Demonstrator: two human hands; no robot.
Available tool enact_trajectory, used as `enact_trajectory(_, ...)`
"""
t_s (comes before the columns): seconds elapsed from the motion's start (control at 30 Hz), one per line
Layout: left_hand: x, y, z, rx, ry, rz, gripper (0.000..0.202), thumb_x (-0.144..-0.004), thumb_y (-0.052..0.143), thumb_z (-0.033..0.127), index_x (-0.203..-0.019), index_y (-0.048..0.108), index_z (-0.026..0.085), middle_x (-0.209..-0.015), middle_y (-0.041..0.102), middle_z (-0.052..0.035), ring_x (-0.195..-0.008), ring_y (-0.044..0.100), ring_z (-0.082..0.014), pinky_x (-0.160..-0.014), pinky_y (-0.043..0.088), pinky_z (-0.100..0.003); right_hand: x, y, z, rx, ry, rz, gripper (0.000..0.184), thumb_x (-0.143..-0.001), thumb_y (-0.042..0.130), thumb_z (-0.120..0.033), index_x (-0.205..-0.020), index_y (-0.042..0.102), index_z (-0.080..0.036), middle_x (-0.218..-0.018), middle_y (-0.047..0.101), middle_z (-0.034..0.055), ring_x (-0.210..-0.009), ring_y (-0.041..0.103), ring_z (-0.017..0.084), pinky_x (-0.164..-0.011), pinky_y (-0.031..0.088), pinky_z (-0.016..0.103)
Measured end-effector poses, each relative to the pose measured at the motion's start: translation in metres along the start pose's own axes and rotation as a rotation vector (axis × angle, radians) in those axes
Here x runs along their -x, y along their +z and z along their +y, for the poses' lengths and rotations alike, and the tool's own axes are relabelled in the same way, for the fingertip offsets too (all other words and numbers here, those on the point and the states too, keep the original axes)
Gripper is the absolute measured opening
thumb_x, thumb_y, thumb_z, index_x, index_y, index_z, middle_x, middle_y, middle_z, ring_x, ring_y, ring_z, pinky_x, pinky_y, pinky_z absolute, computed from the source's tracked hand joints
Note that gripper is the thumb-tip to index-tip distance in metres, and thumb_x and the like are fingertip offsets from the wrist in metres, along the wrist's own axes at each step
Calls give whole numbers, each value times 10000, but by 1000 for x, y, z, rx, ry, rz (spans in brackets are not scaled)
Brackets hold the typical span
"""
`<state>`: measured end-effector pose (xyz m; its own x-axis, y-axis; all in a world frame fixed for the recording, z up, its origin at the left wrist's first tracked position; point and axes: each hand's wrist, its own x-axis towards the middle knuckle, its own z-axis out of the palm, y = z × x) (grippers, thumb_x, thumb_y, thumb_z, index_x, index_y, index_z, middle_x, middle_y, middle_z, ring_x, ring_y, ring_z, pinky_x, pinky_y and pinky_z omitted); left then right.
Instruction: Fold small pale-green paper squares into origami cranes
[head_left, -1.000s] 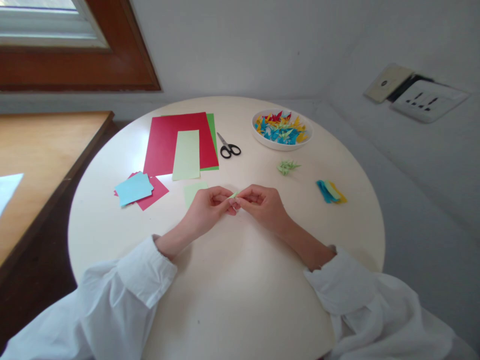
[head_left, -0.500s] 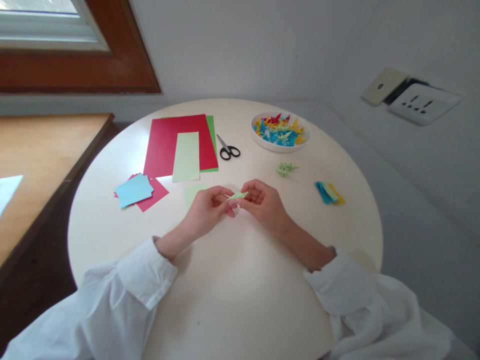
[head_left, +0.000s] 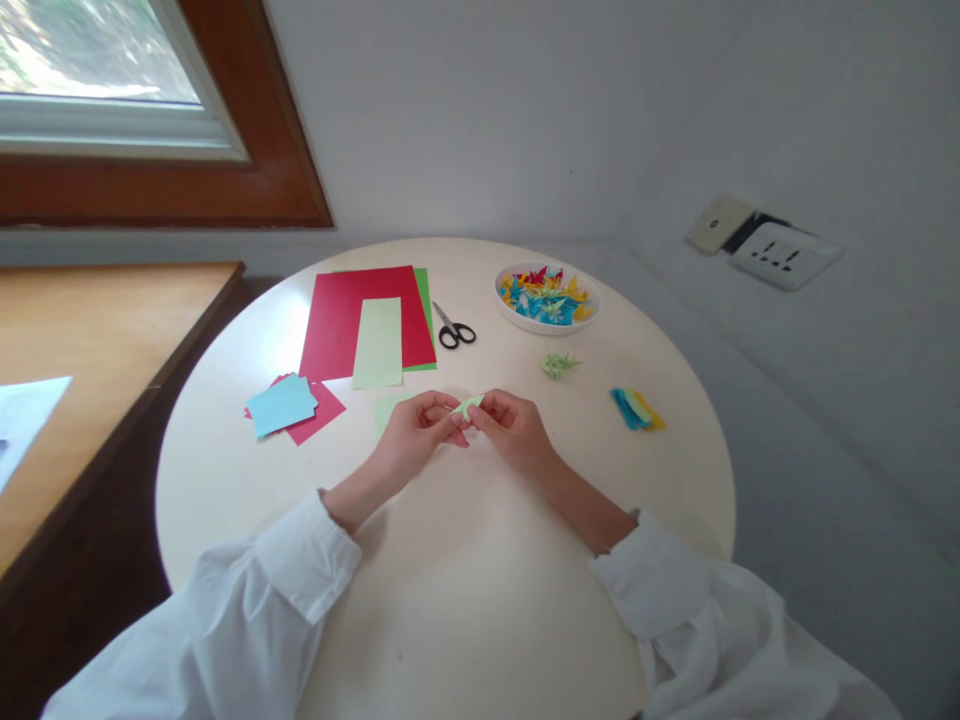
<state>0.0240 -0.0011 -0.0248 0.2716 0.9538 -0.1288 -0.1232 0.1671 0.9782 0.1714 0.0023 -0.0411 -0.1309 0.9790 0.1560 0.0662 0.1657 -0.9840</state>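
Between my two hands is a small piece of light green folded paper (head_left: 469, 405), held over the near middle of the table. My left hand (head_left: 411, 432) pinches its left side. On the opposite side, the thumb and fingers of my right hand (head_left: 521, 430) are closed on it, partly covering it. Under and behind my left hand lies a pale green paper square (head_left: 388, 411). Beyond my right hand is a small pile of light green paper cranes (head_left: 559, 365). A white dish (head_left: 534, 326) farther back holds many colourful folded cranes.
Scissors (head_left: 454, 334) with black handles lie beside red sheets (head_left: 330, 320) and a pale green strip (head_left: 378, 345). To the left are blue cut papers (head_left: 282, 405) over red ones. Blue and yellow folded papers (head_left: 636, 409) lie right on the round white table (head_left: 465, 620).
The view has tilted up slightly, showing more of the window. My right fingers have come closer to my left ones, and the folded paper is turned a little and more covered.
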Motion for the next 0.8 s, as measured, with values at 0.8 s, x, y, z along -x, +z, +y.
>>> enact_trajectory(0.8,-16,-5,16,293,44,107,213,-548,752,280,-653,628,142,-656,572,6,-623,506,-85,-623,398,-222,-15,39,-6,-21,-149,330,185,-736,599,-353,-813,602,-185,-798,671,46,-744,622,153,-668,518,280)
